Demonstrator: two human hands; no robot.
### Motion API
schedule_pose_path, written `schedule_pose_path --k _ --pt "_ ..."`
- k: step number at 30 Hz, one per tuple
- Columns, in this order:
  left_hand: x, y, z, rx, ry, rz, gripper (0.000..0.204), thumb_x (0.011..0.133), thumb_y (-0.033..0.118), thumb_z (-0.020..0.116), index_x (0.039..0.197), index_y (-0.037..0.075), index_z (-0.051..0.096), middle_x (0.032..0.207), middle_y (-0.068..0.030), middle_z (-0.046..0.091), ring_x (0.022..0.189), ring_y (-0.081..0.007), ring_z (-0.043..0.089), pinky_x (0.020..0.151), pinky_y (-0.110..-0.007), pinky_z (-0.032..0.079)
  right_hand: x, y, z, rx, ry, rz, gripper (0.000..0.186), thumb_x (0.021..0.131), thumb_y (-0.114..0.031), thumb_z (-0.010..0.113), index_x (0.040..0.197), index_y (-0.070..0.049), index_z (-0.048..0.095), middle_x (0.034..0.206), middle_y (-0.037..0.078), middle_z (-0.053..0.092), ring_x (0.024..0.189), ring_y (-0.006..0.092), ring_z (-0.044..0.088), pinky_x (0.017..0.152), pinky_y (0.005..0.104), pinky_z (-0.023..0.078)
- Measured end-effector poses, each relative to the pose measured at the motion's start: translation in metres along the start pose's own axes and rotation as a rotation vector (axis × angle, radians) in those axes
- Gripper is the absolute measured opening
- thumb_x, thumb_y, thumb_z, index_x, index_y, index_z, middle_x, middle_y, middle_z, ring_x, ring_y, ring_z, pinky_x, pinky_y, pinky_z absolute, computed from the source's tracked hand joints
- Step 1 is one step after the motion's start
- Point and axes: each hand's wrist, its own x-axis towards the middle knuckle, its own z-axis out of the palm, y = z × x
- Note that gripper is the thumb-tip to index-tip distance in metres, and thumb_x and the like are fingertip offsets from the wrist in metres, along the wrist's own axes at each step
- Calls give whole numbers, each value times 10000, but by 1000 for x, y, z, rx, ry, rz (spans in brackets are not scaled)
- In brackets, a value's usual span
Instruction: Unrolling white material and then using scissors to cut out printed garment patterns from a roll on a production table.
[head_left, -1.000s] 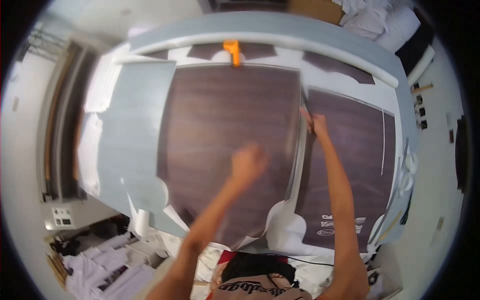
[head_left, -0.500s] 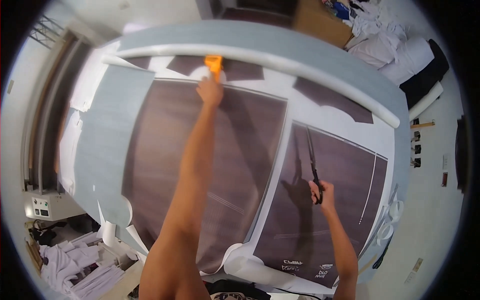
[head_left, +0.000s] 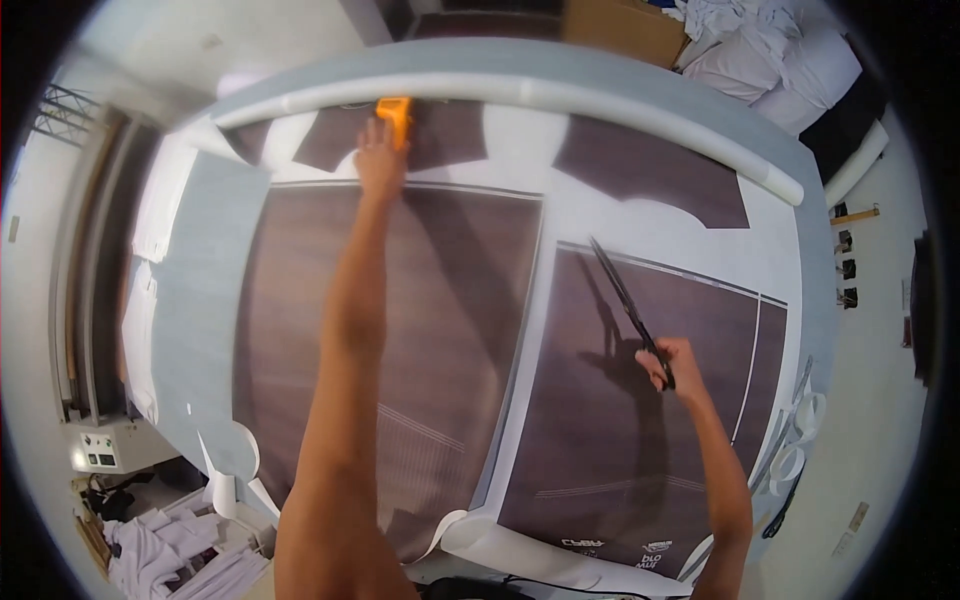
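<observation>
My left arm reaches across the table to its far side. There my left hand [head_left: 380, 160] is on an orange block-like thing [head_left: 397, 112], whose exact kind I cannot make out. It sits against a long white roll [head_left: 560, 96], over a dark printed piece [head_left: 455, 135]. My right hand [head_left: 672, 366] grips long black scissors [head_left: 624, 296] by the handles. Their blades lie together, pointing away and to the left, above the right dark printed panel [head_left: 610, 430]. A larger dark panel [head_left: 420, 290] spreads under my left arm.
Another dark printed piece [head_left: 650, 170] lies at the far right, by the roll. Rolled white sheet [head_left: 530, 545] runs along the near edge. Curled white strips [head_left: 800, 430] sit at the right edge. White cloth heaps [head_left: 180, 550] lie low left; a cardboard box [head_left: 620, 35] stands beyond.
The view has shifted a little. My right hand has moved right, and the scissors tilt further left. My left hand remains at the orange thing, its fingers now further along it.
</observation>
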Motion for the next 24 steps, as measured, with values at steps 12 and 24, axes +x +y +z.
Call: schedule_pose_path --k 12,24 --pt "-184 226 -65 -460 -96 68 351 817 220 779 1127 74 701 1151 -95 606 1052 -296 559 855 -422 421 137 -47 -58 -89 -344 12 444 972 -382 687 701 -45 589 585 17 550 421 82 506 414 242 401" --pt "-163 257 -31 -395 23 68 440 820 197 759 1213 14 681 1181 -96 584 1046 -282 540 846 -424 424 224 -81 -94 -293 -546 -53 444 919 -400 709 657 -65 581 577 -1 513 444 74 485 435 241 383"
